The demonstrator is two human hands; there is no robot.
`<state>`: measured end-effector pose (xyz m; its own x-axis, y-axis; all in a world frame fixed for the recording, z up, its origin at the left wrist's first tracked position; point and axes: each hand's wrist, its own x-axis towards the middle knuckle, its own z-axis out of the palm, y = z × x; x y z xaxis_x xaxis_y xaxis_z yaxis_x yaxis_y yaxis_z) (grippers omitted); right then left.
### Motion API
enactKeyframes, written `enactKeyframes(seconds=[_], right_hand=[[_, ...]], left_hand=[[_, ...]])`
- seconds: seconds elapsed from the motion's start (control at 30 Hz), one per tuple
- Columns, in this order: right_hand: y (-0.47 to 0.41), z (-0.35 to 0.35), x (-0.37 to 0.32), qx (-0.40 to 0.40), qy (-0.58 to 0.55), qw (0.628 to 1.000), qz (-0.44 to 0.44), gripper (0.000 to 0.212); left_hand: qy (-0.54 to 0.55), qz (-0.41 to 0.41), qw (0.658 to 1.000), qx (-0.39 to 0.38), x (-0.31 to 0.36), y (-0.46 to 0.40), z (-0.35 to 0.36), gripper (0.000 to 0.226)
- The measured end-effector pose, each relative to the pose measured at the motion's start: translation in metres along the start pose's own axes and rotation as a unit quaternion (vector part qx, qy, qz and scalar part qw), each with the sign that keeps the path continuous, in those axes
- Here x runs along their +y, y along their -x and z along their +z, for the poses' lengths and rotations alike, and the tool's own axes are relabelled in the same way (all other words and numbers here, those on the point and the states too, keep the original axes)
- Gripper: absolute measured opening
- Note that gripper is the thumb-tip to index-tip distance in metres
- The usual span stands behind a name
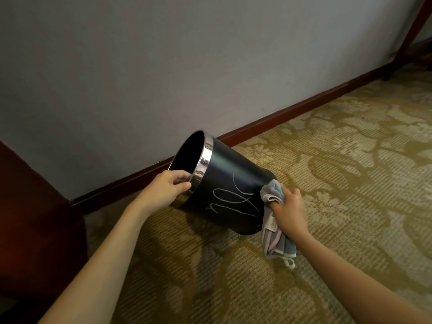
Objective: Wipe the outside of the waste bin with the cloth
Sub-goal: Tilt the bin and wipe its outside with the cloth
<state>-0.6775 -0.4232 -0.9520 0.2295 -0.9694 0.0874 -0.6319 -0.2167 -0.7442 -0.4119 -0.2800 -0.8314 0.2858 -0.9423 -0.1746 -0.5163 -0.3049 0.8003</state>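
A black round waste bin (pixel 230 181) with a chrome rim band is tilted toward the left, its base edge on the carpet. White scribble marks run across its side. My left hand (pixel 167 189) grips the rim, fingers curled over the edge. My right hand (pixel 288 210) holds a bunched grey, pink and teal cloth (pixel 272 194) and presses it against the bin's lower side near the base. The rest of the cloth hangs down below my hand to the carpet.
Patterned beige carpet (pixel 339 160) covers the floor. A grey wall with dark red skirting board (pixel 292 113) runs close behind the bin. Dark wooden furniture (pixel 30 218) stands at the left, and a wooden leg (pixel 406 36) rises at the far right.
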Motion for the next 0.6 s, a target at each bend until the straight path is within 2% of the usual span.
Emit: enactKeyframes(seconds=[0.13, 0.2, 0.3, 0.37, 0.43, 0.5, 0.6], right_hand=[[0.002, -0.002, 0.002, -0.005, -0.004, 1.0, 0.011, 0.046], [0.0, -0.004, 0.002, -0.004, -0.008, 1.0, 0.02, 0.04], [-0.004, -0.012, -0.003, 0.0, -0.024, 1.0, 0.014, 0.022], [-0.011, -0.019, -0.017, -0.001, -0.027, 0.999, -0.021, 0.024], [-0.019, -0.024, -0.04, 0.003, -0.031, 0.996, -0.088, 0.039], [-0.024, -0.025, -0.064, 0.014, -0.031, 0.987, -0.154, 0.052], [-0.022, -0.021, -0.073, 0.028, -0.041, 0.975, -0.215, 0.056]], left_hand=[[-0.018, 0.026, 0.999, 0.044, 0.007, -0.001, 0.013, 0.038], [-0.021, 0.044, 0.996, 0.072, 0.009, -0.004, 0.022, 0.048], [-0.035, 0.069, 0.989, 0.124, 0.01, -0.011, 0.038, 0.035], [-0.056, 0.083, 0.983, 0.154, 0.013, -0.015, 0.046, 0.034], [-0.069, 0.101, 0.977, 0.174, 0.016, -0.019, 0.051, 0.035], [-0.08, 0.121, 0.974, 0.174, 0.019, -0.021, 0.055, 0.036], [-0.089, 0.124, 0.975, 0.163, 0.02, -0.024, 0.06, 0.039]])
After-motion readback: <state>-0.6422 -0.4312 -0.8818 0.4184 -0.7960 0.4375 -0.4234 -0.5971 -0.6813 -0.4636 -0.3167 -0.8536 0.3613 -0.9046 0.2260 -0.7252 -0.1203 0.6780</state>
